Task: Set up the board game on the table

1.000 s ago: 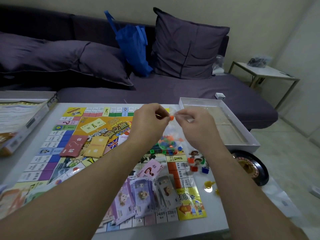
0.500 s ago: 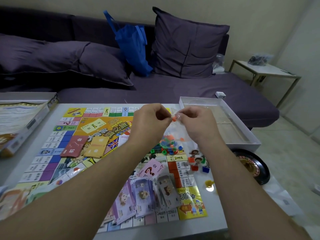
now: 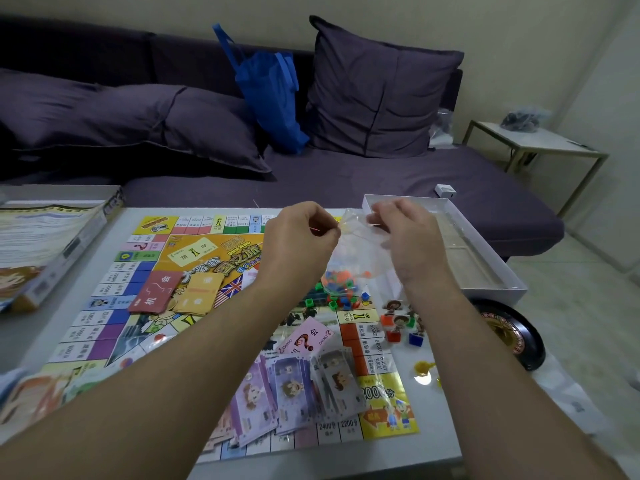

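A colourful game board [image 3: 145,292] lies flat on the white table [image 3: 433,427]. Above its far right part my left hand [image 3: 298,244] and my right hand [image 3: 405,237] each pinch the top edge of a clear plastic bag [image 3: 349,258], spread between them. Small coloured plastic pieces [image 3: 337,284] fill the bag's bottom, and a few green ones lie loose on the board beneath. Red and yellow card stacks [image 3: 176,292] rest mid-board. Paper money [image 3: 298,386] and a pink chance card [image 3: 308,337] lie near the front. Character pawns [image 3: 401,323] stand at the board's right edge.
The open white box base [image 3: 485,271] sits at the table's right, a black roulette wheel [image 3: 512,334] beside it. The box lid [image 3: 45,244] lies at the left. A purple sofa with cushions and a blue bag [image 3: 270,88] runs behind. A side table [image 3: 533,143] stands far right.
My hands have pulled apart, spreading the bag's mouth wider; the right hand moved right, toward the box base. The bag's pieces still hang over the board.
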`<move>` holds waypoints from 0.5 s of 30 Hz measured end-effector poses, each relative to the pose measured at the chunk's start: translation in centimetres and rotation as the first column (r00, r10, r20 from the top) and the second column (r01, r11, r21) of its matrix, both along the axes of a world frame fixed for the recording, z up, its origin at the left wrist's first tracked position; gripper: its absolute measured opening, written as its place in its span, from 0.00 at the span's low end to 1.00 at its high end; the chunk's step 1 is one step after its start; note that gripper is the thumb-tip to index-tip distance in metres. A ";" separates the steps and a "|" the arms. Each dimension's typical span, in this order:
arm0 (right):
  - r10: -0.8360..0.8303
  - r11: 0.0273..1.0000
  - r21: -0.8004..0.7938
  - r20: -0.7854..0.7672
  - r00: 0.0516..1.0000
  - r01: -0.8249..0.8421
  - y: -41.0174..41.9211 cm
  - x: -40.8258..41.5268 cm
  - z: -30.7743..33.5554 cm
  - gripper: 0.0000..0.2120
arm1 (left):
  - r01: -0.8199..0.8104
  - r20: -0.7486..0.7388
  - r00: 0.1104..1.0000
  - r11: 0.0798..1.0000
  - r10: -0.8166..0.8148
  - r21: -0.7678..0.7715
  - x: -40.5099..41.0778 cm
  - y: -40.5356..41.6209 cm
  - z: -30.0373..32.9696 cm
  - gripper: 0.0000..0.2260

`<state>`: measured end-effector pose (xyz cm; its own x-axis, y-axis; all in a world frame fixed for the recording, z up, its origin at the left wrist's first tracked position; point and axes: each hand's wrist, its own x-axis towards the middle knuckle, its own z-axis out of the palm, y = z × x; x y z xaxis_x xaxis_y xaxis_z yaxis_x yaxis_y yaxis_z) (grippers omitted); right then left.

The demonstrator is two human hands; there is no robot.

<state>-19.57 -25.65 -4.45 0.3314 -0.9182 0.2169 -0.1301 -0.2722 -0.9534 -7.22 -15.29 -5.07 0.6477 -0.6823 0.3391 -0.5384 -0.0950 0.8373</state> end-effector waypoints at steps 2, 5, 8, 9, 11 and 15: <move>0.008 1.000 0.023 0.083 0.996 -0.010 0.3 -0.6 0.5 0.10 | -0.023 -0.027 0.999 1.000 0.023 -0.013 0.2 -0.1 0.1 0.03; 0.042 0.999 -0.002 0.079 0.996 -0.042 0.3 -1.6 0.8 0.14 | -0.034 -0.075 0.997 0.999 0.033 -0.017 0.4 -0.1 0.2 0.03; 0.020 1.000 -0.005 -0.088 0.996 -0.021 0.0 -2.1 0.1 0.09 | -0.039 -0.112 0.993 0.999 0.035 -0.028 0.3 0.0 0.3 0.03; -0.009 1.000 -0.022 -0.165 0.986 0.005 -0.1 -2.1 -0.2 0.07 | -0.040 -0.124 0.992 0.999 0.035 -0.032 0.3 0.0 0.3 0.03; -0.044 0.997 -0.078 -0.298 0.954 0.021 -0.4 -2.1 -0.9 0.05 | -0.041 -0.148 0.988 0.998 0.035 -0.037 0.2 0.1 0.4 0.04; -0.089 0.986 -0.165 -0.390 0.917 0.026 -0.4 -2.6 -1.3 0.06 | -0.041 -0.168 0.985 0.998 0.032 -0.047 0.1 0.1 0.7 0.04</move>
<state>-22.12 -26.04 -5.76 0.3664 -0.9044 0.2186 -0.5067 -0.3910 -0.7684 -7.14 -15.15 -4.40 0.7222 -0.6420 0.2575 -0.3879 -0.0677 0.9192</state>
